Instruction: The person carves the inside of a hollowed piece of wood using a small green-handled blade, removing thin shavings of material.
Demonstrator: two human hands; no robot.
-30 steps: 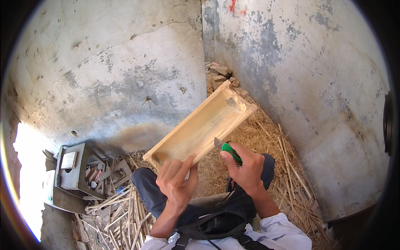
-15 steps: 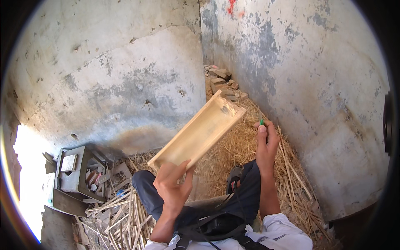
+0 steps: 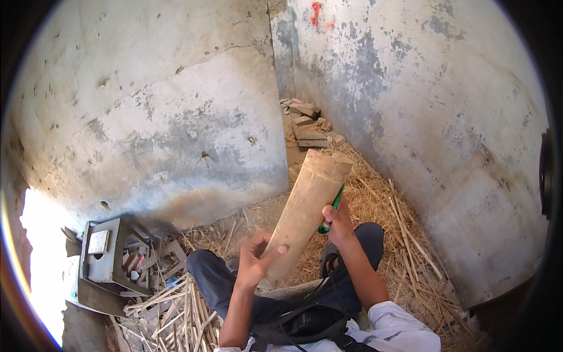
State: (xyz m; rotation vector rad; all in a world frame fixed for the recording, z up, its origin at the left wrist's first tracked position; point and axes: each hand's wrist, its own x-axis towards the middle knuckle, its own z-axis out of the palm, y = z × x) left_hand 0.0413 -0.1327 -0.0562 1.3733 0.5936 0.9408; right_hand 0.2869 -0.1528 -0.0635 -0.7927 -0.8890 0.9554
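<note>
A split half of a thick bamboo stem slants up and away in front of me, its rounded outer side now facing me. My left hand is closed round its near end, thumb across the top. At its right edge, my right hand grips a slim green tool, whose kind I cannot make out. The tool lies along the bamboo's edge and seems to touch it; part of it is hidden by my fingers.
Straw covers the ground, with thin split sticks at lower left. An open grey box-like cabinet stands at the left. Bricks are piled in the corner between peeling walls. My knees flank the bamboo.
The bamboo has been turned over from its hollow side to its rounded side and stands steeper. My right hand has moved left and down, bringing the green tool to the bamboo's edge.
</note>
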